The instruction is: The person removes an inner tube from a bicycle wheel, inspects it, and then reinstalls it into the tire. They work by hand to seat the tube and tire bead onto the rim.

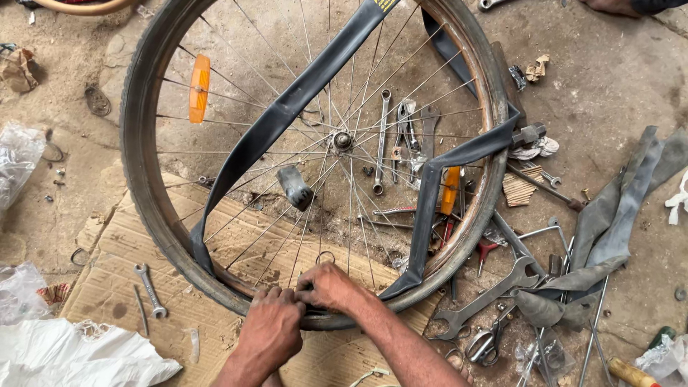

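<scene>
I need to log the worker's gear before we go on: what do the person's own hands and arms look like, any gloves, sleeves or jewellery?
Both are bare. The left hand has no glove, ring or watch visible, and its forearm shows no sleeve. The right hand is ungloved too, with the forearm uncovered down to the frame's edge. No wristbands, tape or markings can be seen on either.

Dusty concrete floor (616,86) under flat daylight, cardboard (115,272) spread.

We see a spanner (150,289) on cardboard (115,279), white plastic (79,358), a big wrench (487,294) and scissors (486,342).
</scene>
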Demonstrator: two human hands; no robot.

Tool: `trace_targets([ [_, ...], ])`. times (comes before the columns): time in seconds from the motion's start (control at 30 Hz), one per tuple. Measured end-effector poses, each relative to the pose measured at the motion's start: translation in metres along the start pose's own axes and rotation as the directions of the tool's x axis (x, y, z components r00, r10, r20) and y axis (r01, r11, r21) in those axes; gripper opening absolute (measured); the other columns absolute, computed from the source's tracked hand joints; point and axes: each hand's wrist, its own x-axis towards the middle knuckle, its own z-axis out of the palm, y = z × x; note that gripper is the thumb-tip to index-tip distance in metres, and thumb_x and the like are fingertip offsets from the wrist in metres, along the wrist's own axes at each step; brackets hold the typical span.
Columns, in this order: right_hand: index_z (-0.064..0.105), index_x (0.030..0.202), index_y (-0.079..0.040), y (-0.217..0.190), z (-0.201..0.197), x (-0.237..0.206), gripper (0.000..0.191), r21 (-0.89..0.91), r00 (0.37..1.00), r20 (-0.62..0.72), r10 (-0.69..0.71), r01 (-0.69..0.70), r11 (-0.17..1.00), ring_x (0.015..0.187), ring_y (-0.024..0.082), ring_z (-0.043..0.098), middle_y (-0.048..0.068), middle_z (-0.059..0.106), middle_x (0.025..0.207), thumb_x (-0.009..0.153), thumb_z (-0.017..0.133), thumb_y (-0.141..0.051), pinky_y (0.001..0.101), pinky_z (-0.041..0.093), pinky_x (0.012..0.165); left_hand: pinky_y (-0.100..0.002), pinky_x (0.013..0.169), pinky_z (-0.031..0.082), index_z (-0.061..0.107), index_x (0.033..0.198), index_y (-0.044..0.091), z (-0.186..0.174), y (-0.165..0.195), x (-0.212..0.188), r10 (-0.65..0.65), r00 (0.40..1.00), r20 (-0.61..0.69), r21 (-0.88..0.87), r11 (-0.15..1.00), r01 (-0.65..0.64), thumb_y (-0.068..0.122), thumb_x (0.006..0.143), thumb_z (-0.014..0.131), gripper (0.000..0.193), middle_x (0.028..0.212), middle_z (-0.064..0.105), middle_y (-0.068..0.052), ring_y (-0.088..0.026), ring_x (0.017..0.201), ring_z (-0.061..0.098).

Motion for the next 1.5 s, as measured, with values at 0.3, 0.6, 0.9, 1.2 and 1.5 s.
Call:
trace_targets([
  [0.3,0.076,0.109,-0.011,-0.01,-0.001,0.009,0.028,-0.169,0.963,0.169,0.211,-0.183,0.969,0.091,0.023,0.071,0.012,0.076,0.101,0.087,0.079,-0.028,0.0415,0.059,0.089,-0.049,0.092,0.048,0.075,0.085,0.006,0.001,-0.003,0.001,0.014,0.996,0.088,-0.022,1.0,-0.012,0.015,0.07,0.073,0.017,0.098,0.069,-0.015,-0.034,0.1,0.063],
  [0.6,0.072,0.097,-0.003,-0.022,0.014,0.009,0.022,-0.526,0.966,0.168,0.194,-0.079,0.847,0.087,0.028,0.067,0.016,0.071,0.088,0.088,0.069,-0.023,0.0541,0.049,0.096,-0.048,0.091,0.046,0.075,0.084,0.006,0.013,0.004,-0.011,-0.029,0.995,0.101,-0.05,0.998,0.034,0.015,0.071,0.075,0.017,0.105,0.066,-0.014,-0.033,0.104,0.06],
  [0.9,0.068,0.088,-0.005,-0.032,0.036,-0.018,0.029,-0.443,0.989,-0.143,0.025,-0.087,0.893,0.083,0.037,0.066,0.02,0.068,0.085,0.082,0.073,-0.033,0.0582,0.05,0.08,-0.05,0.088,0.042,0.069,0.09,0.009,0.039,-0.002,-0.044,0.12,0.898,-0.423,-0.031,0.989,-0.147,0.01,0.071,0.065,0.019,0.1,0.06,-0.013,-0.035,0.102,0.055],
  [1.2,0.071,0.1,-0.008,-0.024,0.043,-0.055,0.016,-0.219,0.914,-0.267,-0.305,0.25,0.943,0.096,0.035,0.063,0.013,0.064,0.096,0.089,0.075,-0.019,0.0482,0.052,0.084,-0.05,0.091,0.043,0.066,0.094,0.007,0.031,0.003,-0.043,0.173,0.837,-0.52,0.037,0.983,-0.18,0.01,0.071,0.064,0.023,0.098,0.058,-0.015,-0.036,0.101,0.056],
  [1.5,0.066,0.123,-0.01,-0.012,0.066,-0.091,0.049,-0.613,0.857,-0.226,-0.462,0.244,0.751,0.111,0.031,0.056,0.011,0.06,0.114,0.074,0.068,-0.006,0.0467,0.045,0.097,-0.045,0.085,0.042,0.065,0.08,0.011,0.03,-0.003,-0.041,0.112,0.891,-0.44,-0.081,0.983,-0.164,0.01,0.071,0.065,0.009,0.089,0.057,-0.009,-0.031,0.095,0.056],
])
